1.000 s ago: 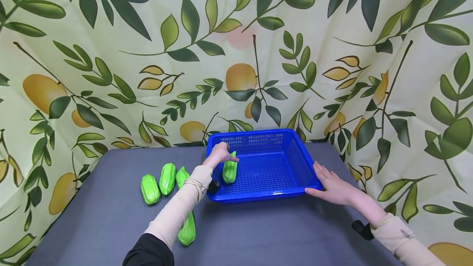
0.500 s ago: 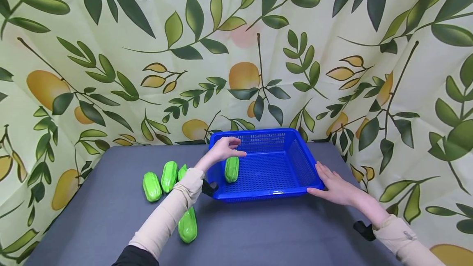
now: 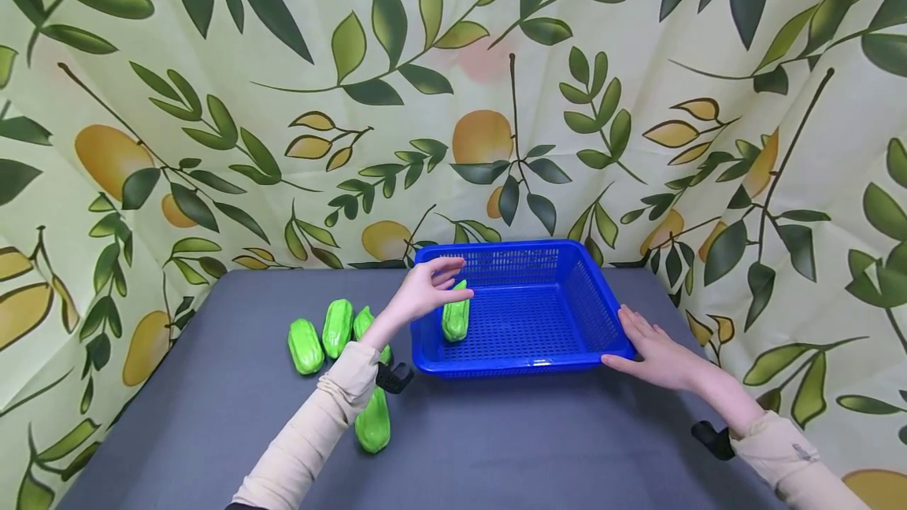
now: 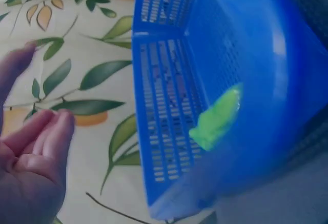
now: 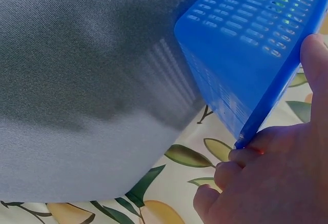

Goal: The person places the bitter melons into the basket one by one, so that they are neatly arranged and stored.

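Observation:
My left hand hovers over the left rim of a blue plastic basket, fingers and thumb apart with nothing between them. Inside, along the left wall, lies a bright green, ridged gourd-like vegetable, its upper end partly overlapped by the hand. In the left wrist view, that vegetable shows inside the basket, away from the fingers. My right hand rests at the front right corner of the basket, fingers straight along the side rim. The right wrist view shows its thumb on the rim.
Left of the basket, several more green vegetables lie on the grey table, including one at the far left, one beside it and one nearer the front. Left forearm partly covers another. A leaf-patterned cloth hangs behind.
My left hand has come up off the green vegetable in the basket and drawn back leftward, its fingers apart. The right hand keeps its place at the corner. The head view has shifted slightly.

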`<state>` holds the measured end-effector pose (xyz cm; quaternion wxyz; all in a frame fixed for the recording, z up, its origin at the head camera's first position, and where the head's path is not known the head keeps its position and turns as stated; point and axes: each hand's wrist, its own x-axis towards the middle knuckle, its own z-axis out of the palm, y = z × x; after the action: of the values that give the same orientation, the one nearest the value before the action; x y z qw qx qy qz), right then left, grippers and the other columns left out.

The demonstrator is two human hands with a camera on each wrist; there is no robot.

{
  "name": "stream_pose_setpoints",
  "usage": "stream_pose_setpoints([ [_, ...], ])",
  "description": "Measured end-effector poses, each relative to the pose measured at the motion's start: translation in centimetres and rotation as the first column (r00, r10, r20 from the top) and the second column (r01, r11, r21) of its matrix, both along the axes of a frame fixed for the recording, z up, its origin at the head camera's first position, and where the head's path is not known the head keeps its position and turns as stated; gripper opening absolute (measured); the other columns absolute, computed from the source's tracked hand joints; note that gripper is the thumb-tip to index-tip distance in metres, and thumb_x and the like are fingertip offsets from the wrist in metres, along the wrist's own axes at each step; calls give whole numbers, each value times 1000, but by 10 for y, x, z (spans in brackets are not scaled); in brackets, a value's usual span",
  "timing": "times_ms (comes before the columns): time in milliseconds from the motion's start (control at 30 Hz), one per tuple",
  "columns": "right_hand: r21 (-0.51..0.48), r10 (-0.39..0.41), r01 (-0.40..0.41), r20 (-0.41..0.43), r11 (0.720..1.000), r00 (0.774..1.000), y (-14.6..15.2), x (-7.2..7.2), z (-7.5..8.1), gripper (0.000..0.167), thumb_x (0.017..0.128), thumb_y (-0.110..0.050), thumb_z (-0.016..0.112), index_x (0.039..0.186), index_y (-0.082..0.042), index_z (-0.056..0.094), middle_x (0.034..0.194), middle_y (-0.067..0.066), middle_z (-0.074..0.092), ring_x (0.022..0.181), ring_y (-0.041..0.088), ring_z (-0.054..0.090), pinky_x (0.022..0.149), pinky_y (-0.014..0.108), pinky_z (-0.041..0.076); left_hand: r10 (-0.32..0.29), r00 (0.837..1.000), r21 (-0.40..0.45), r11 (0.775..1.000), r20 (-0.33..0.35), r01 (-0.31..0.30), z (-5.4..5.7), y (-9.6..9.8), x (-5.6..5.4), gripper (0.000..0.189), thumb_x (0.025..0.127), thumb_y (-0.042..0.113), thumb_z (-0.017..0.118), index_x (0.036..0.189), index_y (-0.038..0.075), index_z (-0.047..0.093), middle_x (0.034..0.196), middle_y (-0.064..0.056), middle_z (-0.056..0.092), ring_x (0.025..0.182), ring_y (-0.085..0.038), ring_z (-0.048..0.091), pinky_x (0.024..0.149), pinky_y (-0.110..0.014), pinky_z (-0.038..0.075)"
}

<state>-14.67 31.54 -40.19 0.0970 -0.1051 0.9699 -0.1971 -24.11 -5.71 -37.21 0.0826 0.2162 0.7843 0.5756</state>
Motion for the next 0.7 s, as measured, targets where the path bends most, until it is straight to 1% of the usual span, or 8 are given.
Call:
stream_pose_setpoints([
  [133, -4, -1, 1, 7, 1000, 1000, 0, -1, -1, 100, 86, -54, 59, 147, 11, 14, 152, 34, 11, 139, 53, 10, 109, 70, 8, 13, 1000, 93, 996, -11, -12, -2, -10, 4, 59, 81, 4, 72, 134, -4, 47, 139, -20, 50, 130, -32, 47, 105, -36, 43],
  [300, 2, -1, 1, 7, 1000, 1000, 0, -2, -1, 100, 86, -55, 58, 147, 11, 14, 152, 34, 11, 139, 53, 10, 109, 71, 8, 41, 999, 169, 985, -16, -38, 0, -21, 12, 58, 82, 1, 71, 134, -4, 48, 140, -19, 49, 132, -29, 46, 105, -32, 42],
  [400, 3, 2, -2, 3, 1000, 1000, 0, -2, -1, 99, 86, -55, 58, 146, 11, 15, 152, 34, 12, 139, 53, 11, 109, 71, 8, 59, 998, 202, 978, -27, -52, -1, -27, 19, 58, 81, -1, 71, 134, -4, 48, 141, -20, 48, 132, -29, 45, 105, -32, 42],
  [467, 1, 5, -5, 4, 1000, 1000, 1, -1, -1, 99, 86, -55, 58, 146, 12, 15, 152, 35, 11, 139, 53, 11, 109, 71, 8, 87, 996, 214, 974, -32, -79, -2, -32, 24, 59, 80, -2, 71, 134, -3, 48, 141, -19, 48, 132, -29, 46, 105, -34, 42],
  [567, -6, 8, -8, 9, 1000, 1000, 0, -1, 0, 100, 86, -54, 59, 146, 12, 14, 152, 35, 11, 139, 53, 10, 109, 71, 8, 139, 990, 233, 963, -10, -133, -6, -39, 31, 60, 79, -3, 72, 134, -2, 48, 141, -18, 49, 132, -29, 46, 105, -37, 41],
  [633, -11, 7, -7, 10, 1000, 1000, -1, -1, -1, 100, 86, -54, 59, 146, 12, 14, 152, 35, 11, 139, 53, 10, 109, 71, 8, 147, 989, 234, 961, 7, -144, -9, -42, 35, 62, 79, -2, 72, 136, -2, 47, 142, -18, 47, 133, -29, 45, 106, -38, 40],
  [700, -12, 8, -8, 8, 1000, 1000, -1, -2, -2, 100, 86, -54, 59, 146, 12, 14, 152, 35, 11, 139, 53, 10, 108, 71, 8, 148, 989, 237, 960, 25, -149, -11, -45, 38, 63, 80, 0, 72, 137, -1, 46, 144, -18, 46, 134, -29, 43, 107, -36, 40],
])
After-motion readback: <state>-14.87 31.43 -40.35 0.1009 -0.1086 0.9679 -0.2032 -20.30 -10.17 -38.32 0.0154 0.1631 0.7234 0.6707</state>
